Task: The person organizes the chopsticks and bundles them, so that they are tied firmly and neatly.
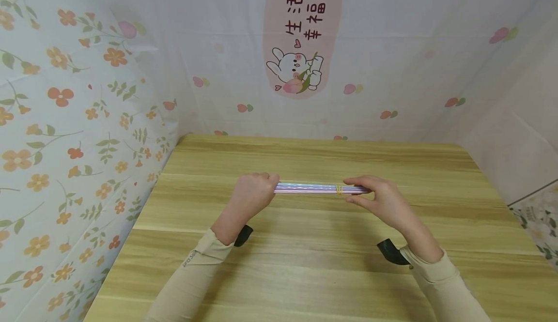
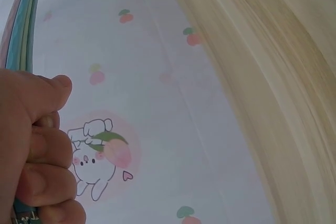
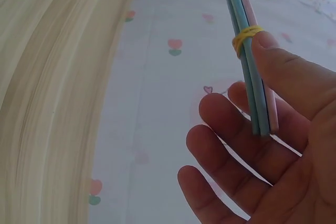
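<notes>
A bundle of pastel pink, blue and purple chopsticks [image 1: 305,188] is held level above the wooden table, running left to right. My left hand [image 1: 255,191] grips its left end in a fist; in the left wrist view a dark patterned end [image 2: 25,212] pokes out below the fingers. Near the other end, a yellow rubber band [image 3: 245,40] is wound round the chopsticks. Around that end is my right hand [image 1: 379,198], fingers loosely spread and bent behind the sticks. Its thumb [image 3: 289,72] lies at the band; whether it presses there I cannot tell.
The wood-grain table [image 1: 279,273] spreads beneath both hands. Behind it hangs a white cloth [image 1: 209,36] with fruit prints and a rabbit drawing [image 1: 294,70]. A flowered cloth [image 1: 56,143] closes the left side. Black pieces [image 1: 392,252] show at both wrists.
</notes>
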Demonstrator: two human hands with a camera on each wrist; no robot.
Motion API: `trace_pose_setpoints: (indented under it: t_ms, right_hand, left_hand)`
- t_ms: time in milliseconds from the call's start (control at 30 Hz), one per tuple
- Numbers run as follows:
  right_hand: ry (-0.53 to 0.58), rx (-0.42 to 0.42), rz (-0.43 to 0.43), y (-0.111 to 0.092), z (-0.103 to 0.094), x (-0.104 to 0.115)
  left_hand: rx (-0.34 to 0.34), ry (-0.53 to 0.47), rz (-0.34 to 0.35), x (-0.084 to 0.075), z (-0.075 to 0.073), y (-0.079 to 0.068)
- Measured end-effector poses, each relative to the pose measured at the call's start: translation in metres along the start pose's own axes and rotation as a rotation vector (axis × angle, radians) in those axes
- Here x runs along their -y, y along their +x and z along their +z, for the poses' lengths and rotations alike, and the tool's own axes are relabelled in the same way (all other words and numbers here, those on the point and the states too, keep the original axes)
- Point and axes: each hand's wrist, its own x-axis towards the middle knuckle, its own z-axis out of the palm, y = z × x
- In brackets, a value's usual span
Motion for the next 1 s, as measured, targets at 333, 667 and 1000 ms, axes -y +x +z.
trace_pose_setpoints:
  t_ms: [333, 667, 1000]
  right_hand:
    - [-0.067, -0.032, -0.039, -0.001, -0.003, -0.002]
    - [-0.089, -0.026, -0.109, 0.003, 0.002, 0.008]
    - [-0.067, -0.043, -0.172, 0.01, 0.014, 0.016]
  left_hand:
    - [-0.016, 0.013, 0.005, 0.002, 0.0, -0.003]
    - [0.003, 0.007, 0.006, -0.001, 0.002, -0.002]
    - [-0.001, 0.023, 0.001, -0.001, 0.0, -0.003]
